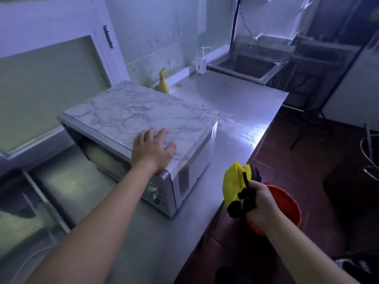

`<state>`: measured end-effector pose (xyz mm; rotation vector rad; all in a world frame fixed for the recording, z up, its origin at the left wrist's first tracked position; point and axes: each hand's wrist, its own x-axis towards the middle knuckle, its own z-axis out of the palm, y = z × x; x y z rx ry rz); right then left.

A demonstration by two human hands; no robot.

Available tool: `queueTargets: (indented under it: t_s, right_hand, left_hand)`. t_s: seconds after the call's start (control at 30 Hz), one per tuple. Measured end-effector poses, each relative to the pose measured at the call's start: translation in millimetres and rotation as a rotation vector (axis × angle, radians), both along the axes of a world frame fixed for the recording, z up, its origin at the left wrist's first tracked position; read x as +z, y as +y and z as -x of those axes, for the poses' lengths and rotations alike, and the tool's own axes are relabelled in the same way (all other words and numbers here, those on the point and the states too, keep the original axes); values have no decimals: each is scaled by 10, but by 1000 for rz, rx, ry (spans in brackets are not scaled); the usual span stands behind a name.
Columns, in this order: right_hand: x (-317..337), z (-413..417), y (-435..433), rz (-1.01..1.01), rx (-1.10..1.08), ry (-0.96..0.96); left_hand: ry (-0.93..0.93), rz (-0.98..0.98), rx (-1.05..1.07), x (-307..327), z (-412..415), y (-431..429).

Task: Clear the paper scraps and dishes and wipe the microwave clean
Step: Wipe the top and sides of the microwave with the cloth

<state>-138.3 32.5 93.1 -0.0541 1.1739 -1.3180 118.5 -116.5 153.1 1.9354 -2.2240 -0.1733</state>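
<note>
Microwave (133, 111) lies under my left hand (152, 149), fingers straight, palm flat on its marbled top. My right hand (260, 203) clenches a yellow-and-black cloth (232, 185); red dish (287, 201) just beyond that fist.

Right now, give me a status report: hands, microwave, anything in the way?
Left hand flat on microwave top. Right hand grips yellow cloth beside counter edge. Spray bottle stands behind microwave.

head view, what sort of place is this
Likely a commercial or shared kitchen: a steel counter runs to a deep steel sink, with a microwave on it and a spray bottle by the wall.
</note>
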Motion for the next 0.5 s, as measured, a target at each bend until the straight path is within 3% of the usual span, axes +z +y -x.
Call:
queueTargets:
  t_s: [0.3, 0.5]
  right_hand:
    - [782, -12, -1531, 333, 0, 461]
    - [322, -139, -1927, 537, 102, 636]
  left_hand:
    - [-1, -2, 43, -15, 24, -2]
    - [37, 7, 84, 67, 50, 85]
